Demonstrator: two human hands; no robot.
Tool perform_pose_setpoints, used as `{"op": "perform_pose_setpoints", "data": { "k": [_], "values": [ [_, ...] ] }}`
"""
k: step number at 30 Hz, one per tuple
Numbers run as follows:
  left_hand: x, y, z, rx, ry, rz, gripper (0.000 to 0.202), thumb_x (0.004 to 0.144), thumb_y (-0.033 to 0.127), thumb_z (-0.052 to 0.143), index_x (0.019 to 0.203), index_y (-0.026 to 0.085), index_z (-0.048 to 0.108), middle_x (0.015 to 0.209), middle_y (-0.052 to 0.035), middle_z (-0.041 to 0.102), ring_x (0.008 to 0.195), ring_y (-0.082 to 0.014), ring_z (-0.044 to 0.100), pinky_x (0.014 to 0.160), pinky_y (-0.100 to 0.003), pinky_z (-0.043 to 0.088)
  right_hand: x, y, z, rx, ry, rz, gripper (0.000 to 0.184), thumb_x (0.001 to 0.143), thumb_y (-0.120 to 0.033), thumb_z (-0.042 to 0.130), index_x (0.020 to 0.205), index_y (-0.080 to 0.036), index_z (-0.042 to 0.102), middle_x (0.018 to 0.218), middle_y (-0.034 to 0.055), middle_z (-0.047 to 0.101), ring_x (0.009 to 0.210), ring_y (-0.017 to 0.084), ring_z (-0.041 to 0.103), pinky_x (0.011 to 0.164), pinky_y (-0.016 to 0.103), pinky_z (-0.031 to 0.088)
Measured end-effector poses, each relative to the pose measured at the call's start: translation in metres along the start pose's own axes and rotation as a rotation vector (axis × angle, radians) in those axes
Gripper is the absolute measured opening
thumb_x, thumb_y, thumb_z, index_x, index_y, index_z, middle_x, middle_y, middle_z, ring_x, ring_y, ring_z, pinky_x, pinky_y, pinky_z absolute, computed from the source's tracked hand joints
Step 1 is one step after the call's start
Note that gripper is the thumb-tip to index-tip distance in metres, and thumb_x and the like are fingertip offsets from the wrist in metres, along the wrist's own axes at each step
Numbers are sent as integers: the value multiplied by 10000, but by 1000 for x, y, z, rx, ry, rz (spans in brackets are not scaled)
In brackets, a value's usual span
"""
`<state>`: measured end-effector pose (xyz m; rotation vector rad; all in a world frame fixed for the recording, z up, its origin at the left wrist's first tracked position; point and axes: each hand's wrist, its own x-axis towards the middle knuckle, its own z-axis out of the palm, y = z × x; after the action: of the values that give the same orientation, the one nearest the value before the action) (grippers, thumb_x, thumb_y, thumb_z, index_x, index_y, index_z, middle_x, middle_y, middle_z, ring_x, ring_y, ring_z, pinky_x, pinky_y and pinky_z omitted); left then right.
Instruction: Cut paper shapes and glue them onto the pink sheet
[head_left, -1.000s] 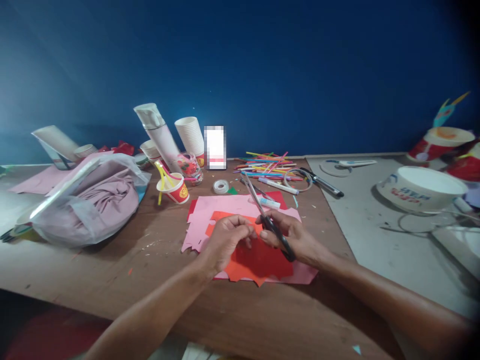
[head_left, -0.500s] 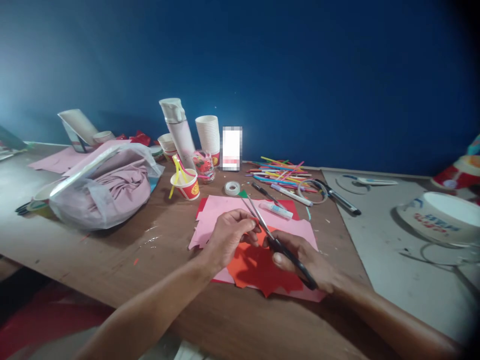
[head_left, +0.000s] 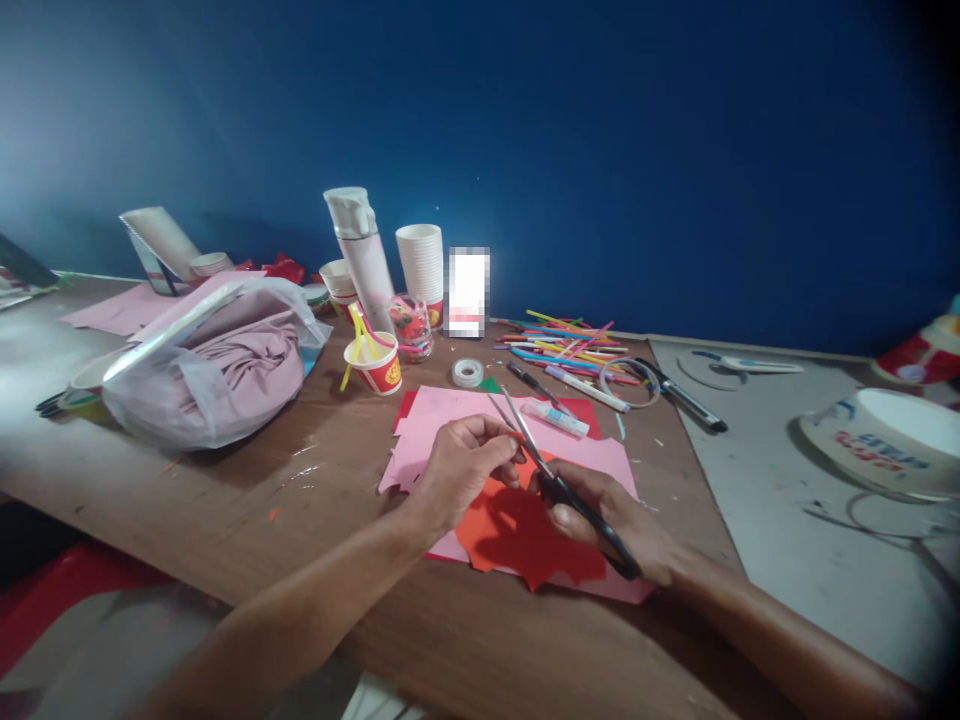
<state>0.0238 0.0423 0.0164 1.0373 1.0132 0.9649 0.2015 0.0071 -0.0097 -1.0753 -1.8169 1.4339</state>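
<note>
My right hand [head_left: 607, 515] is wrapped around the black handles of a pair of scissors [head_left: 566, 495], its slim blades pointing up and away with a small gap between them. Just left of the blades, my left hand [head_left: 469, 465] pinches a small piece of red-orange paper that mostly hides behind the fingers. Below both hands lies a jagged-edged orange paper sheet [head_left: 517, 545]. It rests on a pink paper sheet [head_left: 431, 410], with red paper [head_left: 585, 412] showing from underneath. A glue tube [head_left: 555, 418] lies on the pink sheet beyond the scissors.
A tape roll [head_left: 467, 373], pens and a pile of colourful sticks [head_left: 562, 345] lie behind the paper. To the left are a paper cup [head_left: 379, 365], a thermos [head_left: 364, 260], stacked cups [head_left: 420, 265] and a plastic bag [head_left: 217, 390]. At right stands a white bowl [head_left: 885, 440].
The scissor blades have spread slightly wider apart. Both hands keep almost the same place, and the whole view has shifted a little.
</note>
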Motion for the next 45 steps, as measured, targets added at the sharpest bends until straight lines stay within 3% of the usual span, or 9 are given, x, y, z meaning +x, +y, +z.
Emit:
{"op": "perform_pose_setpoints", "data": {
  "k": [8, 19, 34, 45],
  "values": [
    [0, -1, 0, 7, -12, -17, 54, 650, 162, 578, 677, 116, 567, 573, -10, 598, 442, -83, 544, 507, -224, 452, 0, -2, 1, -12, 25, 8, 380, 792, -511, 511, 962, -176, 563, 816, 16, 564, 726, 157, 506, 657, 249, 415],
    [2, -3, 1, -25, -11, -37, 32, 646, 136, 558, 666, 118, 576, 583, -17, 612, 421, -75, 536, 483, -212, 449, 1, 2, 2, -44, 40, 12, 327, 799, -454, 523, 973, -180, 565, 883, 34, 602, 792, 189, 531, 705, 274, 433],
    [4, -4, -2, -16, -33, -56, 29, 651, 142, 554, 660, 116, 560, 582, -12, 607, 428, -76, 546, 480, -209, 452, 1, 3, 2, 36, 80, 102, 331, 699, -452, 639, 842, -163, 568, 734, 11, 565, 656, 144, 501, 604, 239, 418],
    [5, -5, -3, 23, -53, -71, 29, 661, 144, 543, 653, 119, 556, 582, -2, 599, 435, -77, 541, 484, -215, 447, 0, -1, -3, 26, 78, 192, 291, 664, -305, 696, 900, -157, 612, 638, -30, 527, 541, 86, 434, 495, 190, 346]
  ]
}}
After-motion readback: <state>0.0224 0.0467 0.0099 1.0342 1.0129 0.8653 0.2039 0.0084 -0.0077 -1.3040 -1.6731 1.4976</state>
